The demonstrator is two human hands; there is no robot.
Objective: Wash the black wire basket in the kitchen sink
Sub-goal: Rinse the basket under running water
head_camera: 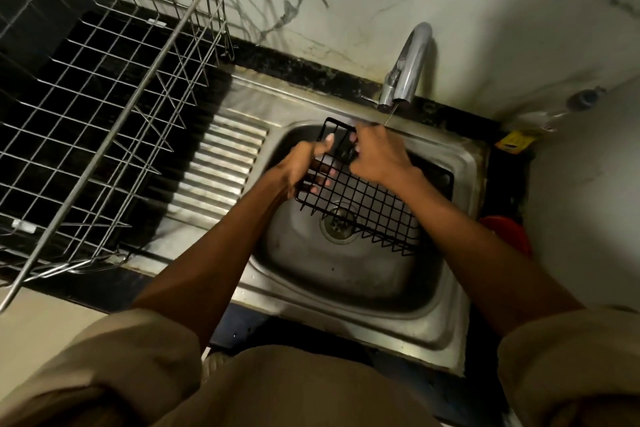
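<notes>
Steel dish rack: on the desk's left side. Sink: steel, right of it. Black wire basket: tilted over the sink's drain. Left hand: grip clasping the basket's left edge. Right hand: grip clenched at its far corner, contents hidden.

Matt black coated wire basket, dull stained steel sink, shiny chrome tap, veined marble-look wall

Black stone counter carrying a steel sink unit with ribbed drainboard at left. Silver wire dish rack stands on the counter's left part. Chrome tap rises at the far edge.
</notes>
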